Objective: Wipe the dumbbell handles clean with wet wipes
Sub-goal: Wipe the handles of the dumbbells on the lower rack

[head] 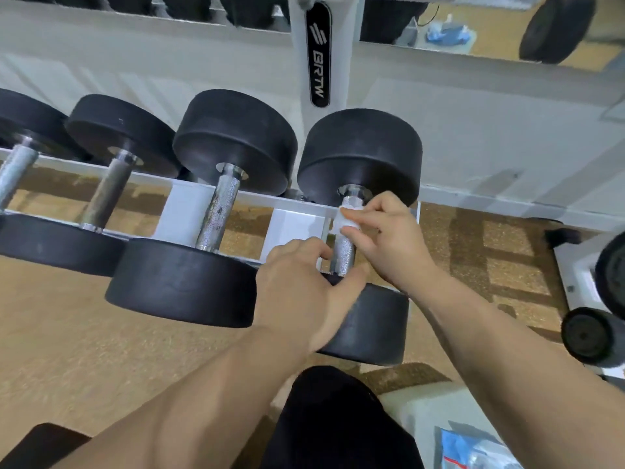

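Now, right grip [389, 238]: pinching a white wet wipe [345, 221] round the far end of the handle [344, 250].
Left grip [297, 289]: fingers and thumb curled about the handle's near end.
Dumbbell [362, 154]: rightmost on the white rack [294, 225], lying across its rails.
Neighbours: three more dumbbells [233, 140] leftward.

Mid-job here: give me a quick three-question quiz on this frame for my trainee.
1. Which of the hands pinches the wet wipe against the handle? A) left B) right
2. True or false: the wipe sits on the leftmost dumbbell.
3. Fill in: the left hand holds the rightmost dumbbell at its ___ end.
Key: 1 B, the right hand. 2 false, it is on the rightmost one. 3 near.
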Available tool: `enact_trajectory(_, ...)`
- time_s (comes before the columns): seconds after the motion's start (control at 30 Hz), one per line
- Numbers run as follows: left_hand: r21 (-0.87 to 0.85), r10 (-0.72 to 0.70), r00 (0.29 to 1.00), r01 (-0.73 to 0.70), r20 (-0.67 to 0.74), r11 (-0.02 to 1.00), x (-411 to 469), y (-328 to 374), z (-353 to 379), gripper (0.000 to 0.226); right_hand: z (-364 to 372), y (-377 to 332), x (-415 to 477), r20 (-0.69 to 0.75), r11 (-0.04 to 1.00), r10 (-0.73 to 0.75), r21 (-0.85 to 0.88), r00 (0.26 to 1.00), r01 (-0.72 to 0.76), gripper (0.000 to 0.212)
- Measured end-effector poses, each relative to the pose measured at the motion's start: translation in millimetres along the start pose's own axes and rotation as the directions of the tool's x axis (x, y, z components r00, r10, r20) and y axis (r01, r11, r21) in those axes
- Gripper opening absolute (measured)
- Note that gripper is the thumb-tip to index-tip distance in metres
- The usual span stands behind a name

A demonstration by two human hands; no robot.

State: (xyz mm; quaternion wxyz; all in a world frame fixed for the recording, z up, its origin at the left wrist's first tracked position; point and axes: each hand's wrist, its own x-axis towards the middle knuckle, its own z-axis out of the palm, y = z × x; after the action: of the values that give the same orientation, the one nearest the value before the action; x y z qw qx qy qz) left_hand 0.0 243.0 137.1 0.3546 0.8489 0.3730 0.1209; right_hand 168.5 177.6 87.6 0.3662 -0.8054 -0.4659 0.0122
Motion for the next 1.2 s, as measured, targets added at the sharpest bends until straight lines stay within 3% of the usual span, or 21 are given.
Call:
enact_trajectory(0.2,-0.103,0.054,0.995,-0.062,-0.082,0.993,1,-10,2,0.048,-7,-19,22,0.098,0.975,0.02,-0.223,0.995,0.002,0.02)
enact_trajectory(0.3,-0.191,0.081,0.992,-0.099,-0.1,0.977,-2,-18,1,0.042,-12,-31,11,0.325,0.947,-0.16,-0.214,0.932,0.238,0.015)
enact_trajectory(0.4,-0.171,0.22,0.973,-0.229,-0.069,0.958,-9,-25,-1,0.033,-22,-39,17,0.504,0.916,-0.164,-0.241,0.848,0.321,0.012)
enact_trajectory(0.57,-0.113,0.388,0.922,-0.386,-0.008,0.915,-9,-41,-3,0.033,-15,-41,54,0.387,0.819,0.028,-0.537,0.922,0.201,0.022)
enact_trajectory(0.67,-0.159,0.401,0.915,-0.404,-0.05,0.901,-9,-45,-2,0.036,-13,-51,41,0.367,0.857,0.062,-0.497,0.928,0.139,0.019)
enact_trajectory(0.77,-0.192,0.387,0.921,-0.389,-0.047,0.901,-10,-45,-1,0.044,-22,-68,26,0.612,0.923,0.176,-0.374,0.771,0.087,0.015)
enact_trajectory(0.83,-0.207,0.383,0.923,-0.383,-0.042,0.9,-11,-45,-4,0.046,-26,-78,29,0.709,0.918,0.226,-0.384,0.668,0.096,0.022)
enact_trajectory(0.87,-0.206,0.384,0.923,-0.383,-0.039,0.9,-11,-44,-5,0.045,-24,-78,34,0.703,0.9,0.229,-0.416,0.673,0.129,0.02)
enact_trajectory(0.93,-0.191,0.378,0.925,-0.376,-0.024,0.907,-11,-44,-7,0.046,-18,-69,47,0.597,0.847,0.193,-0.501,0.779,0.175,0.018)
enact_trajectory(1.03,-0.177,0.356,0.934,-0.348,0.017,0.921,-11,-45,-7,0.049,-16,-53,56,0.387,0.839,0.172,-0.54,0.906,0.072,0.022)
enact_trajectory(1.1,-0.176,0.362,0.932,-0.353,0.017,0.919,-10,-45,-7,0.048,-20,-50,45,0.398,0.894,0.136,-0.443,0.907,0.06,0.02)
enact_trajectory(1.2,-0.17,0.389,0.921,-0.382,0.005,0.908,-9,-46,-7,0.043,-30,-57,16,0.556,0.947,0.169,-0.32,0.814,0.022,0.018)
